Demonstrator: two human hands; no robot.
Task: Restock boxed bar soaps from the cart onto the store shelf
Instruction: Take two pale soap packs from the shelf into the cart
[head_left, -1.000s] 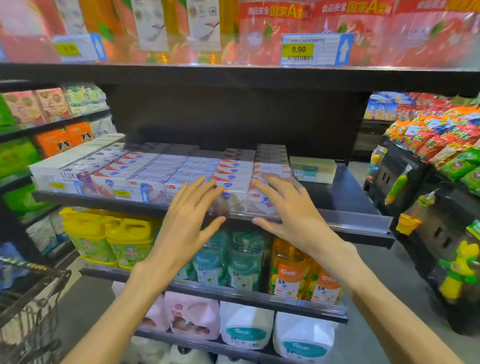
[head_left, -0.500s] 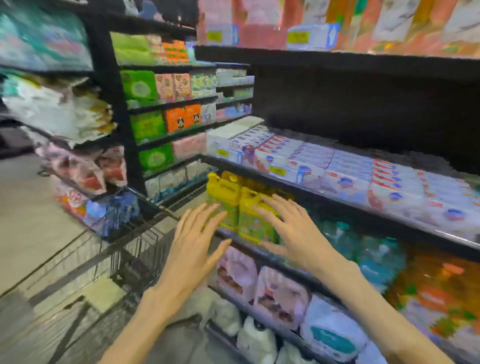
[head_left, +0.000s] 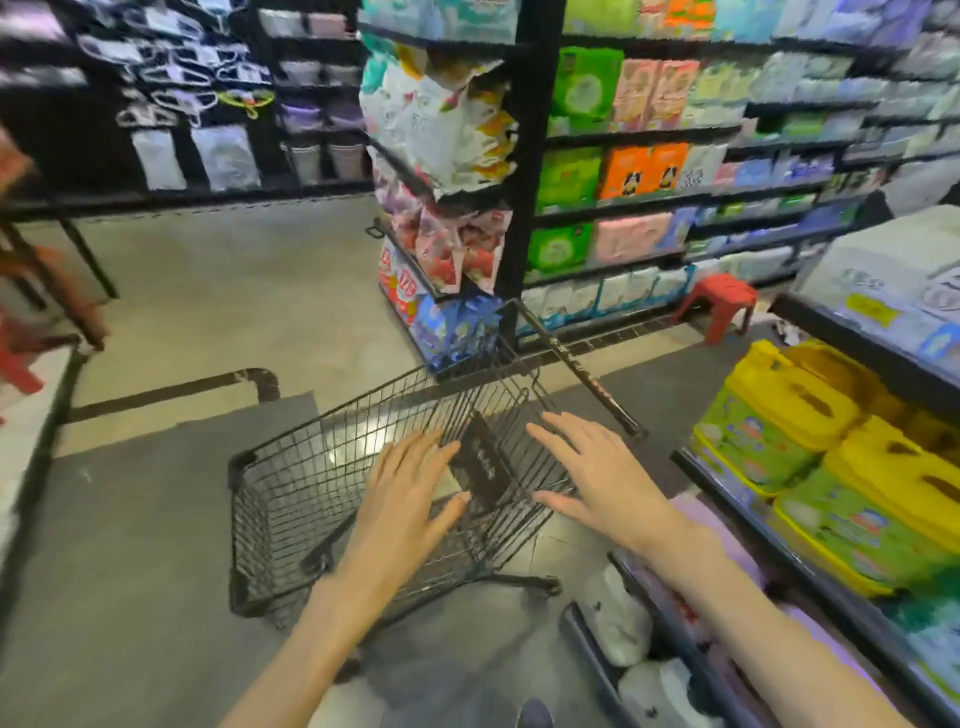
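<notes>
Grip: left hand (head_left: 400, 499) and right hand (head_left: 597, 478) both spread, empty, palms down over wire cart (head_left: 291, 499); shelf edge (head_left: 779, 551) close on right, floor (head_left: 156, 519) on left.

A red plastic stool (head_left: 719, 303) stands on the grey floor (head_left: 130, 519) against the base of a tall black shelving unit (head_left: 530, 171) stocked with green, orange and pink packs. To the right, yellow-capped green detergent jugs (head_left: 810, 431) sit side by side, with white bottles (head_left: 618, 618) on the bottom tier.
</notes>
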